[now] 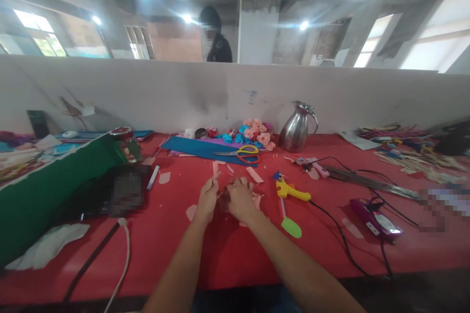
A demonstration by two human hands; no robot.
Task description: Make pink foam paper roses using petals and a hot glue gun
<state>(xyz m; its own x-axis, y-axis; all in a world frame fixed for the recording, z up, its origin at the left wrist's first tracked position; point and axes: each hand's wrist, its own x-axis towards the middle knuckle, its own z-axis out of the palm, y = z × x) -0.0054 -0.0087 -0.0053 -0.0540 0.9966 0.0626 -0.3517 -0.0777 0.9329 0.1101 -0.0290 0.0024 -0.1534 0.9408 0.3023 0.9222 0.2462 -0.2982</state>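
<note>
My left hand [206,200] and my right hand [239,199] meet over the red table [227,254] at its middle. Both have their fingers curled round a small pink and dark paper piece [222,200], which is mostly hidden between them. Loose pink paper strips [254,174] and scraps lie around the hands. A yellow glue gun [292,190] lies just right of my right hand, its black cord running off to the right.
Scissors [242,153] rest on blue paper [198,148] behind the hands, next to a cluster of paper flowers [257,132]. A steel jug [296,127] stands at the back. A green spatula [291,226], wires, a purple device [376,217] and green cloth [47,186] surround the area. A person stands beyond the partition.
</note>
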